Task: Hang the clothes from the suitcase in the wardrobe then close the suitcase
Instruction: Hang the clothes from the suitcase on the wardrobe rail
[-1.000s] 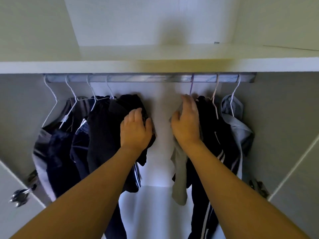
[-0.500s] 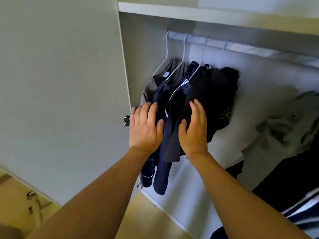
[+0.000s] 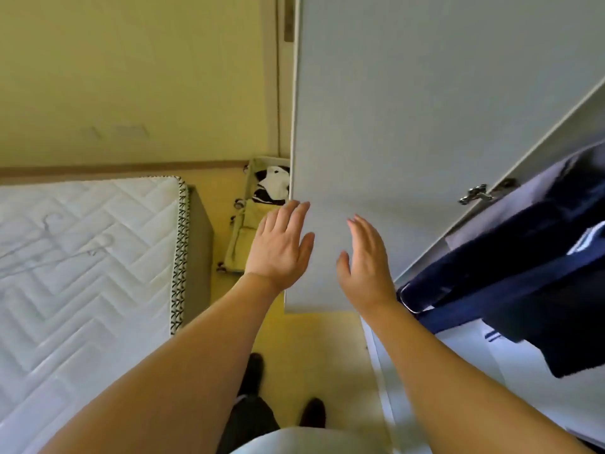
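Both my hands are raised with straight fingers and hold nothing. My left hand (image 3: 280, 245) hovers at the left edge of the open wardrobe door (image 3: 409, 132); my right hand (image 3: 366, 260) is in front of the door's lower part. Dark navy clothes (image 3: 530, 267) hang inside the wardrobe at the right. On the floor beyond the door lies the open olive-yellow suitcase (image 3: 242, 237), partly hidden by the door, with a black-and-white garment (image 3: 273, 185) in its far half.
A bare quilted white mattress (image 3: 82, 257) with thin wire hangers (image 3: 49, 244) lying on it fills the left. Yellow floor (image 3: 311, 348) runs between bed and wardrobe. My dark shoes (image 3: 252, 371) show at the bottom. A metal hinge (image 3: 474, 194) sits on the door's inner side.
My view has swung left from the hanging clothes to the door, bed and suitcase. Both hands have left the garments and now hover empty by the door.
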A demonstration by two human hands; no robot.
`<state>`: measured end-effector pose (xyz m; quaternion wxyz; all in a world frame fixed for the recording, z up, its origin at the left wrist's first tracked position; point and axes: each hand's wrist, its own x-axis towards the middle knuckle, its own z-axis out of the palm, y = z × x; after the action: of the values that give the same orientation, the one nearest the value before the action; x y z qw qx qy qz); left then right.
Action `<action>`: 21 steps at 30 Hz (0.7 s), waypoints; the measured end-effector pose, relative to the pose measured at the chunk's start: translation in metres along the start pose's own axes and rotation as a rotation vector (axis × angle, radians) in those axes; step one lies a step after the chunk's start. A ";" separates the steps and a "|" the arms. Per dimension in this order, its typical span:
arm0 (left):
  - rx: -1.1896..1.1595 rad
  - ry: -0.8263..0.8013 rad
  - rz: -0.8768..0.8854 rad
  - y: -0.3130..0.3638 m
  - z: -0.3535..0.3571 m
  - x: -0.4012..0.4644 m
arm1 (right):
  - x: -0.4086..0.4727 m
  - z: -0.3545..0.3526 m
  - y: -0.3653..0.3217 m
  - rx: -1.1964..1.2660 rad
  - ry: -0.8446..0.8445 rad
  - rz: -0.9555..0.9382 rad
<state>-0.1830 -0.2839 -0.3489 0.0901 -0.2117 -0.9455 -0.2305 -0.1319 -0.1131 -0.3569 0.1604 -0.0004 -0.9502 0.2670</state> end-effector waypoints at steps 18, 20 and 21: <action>0.130 -0.037 -0.471 -0.275 -0.094 0.026 | 0.152 0.205 -0.175 0.103 -0.432 -0.134; 0.126 -0.067 -0.450 -0.286 -0.091 0.049 | 0.175 0.214 -0.172 0.089 -0.426 -0.093; 0.118 -0.092 -0.442 -0.293 -0.087 0.064 | 0.190 0.219 -0.169 0.082 -0.421 -0.074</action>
<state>-0.3635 -0.5378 -0.3717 0.0065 -0.0042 -0.9838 -0.1789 -0.3641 -0.3529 -0.3898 -0.0321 0.0969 -0.9505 0.2935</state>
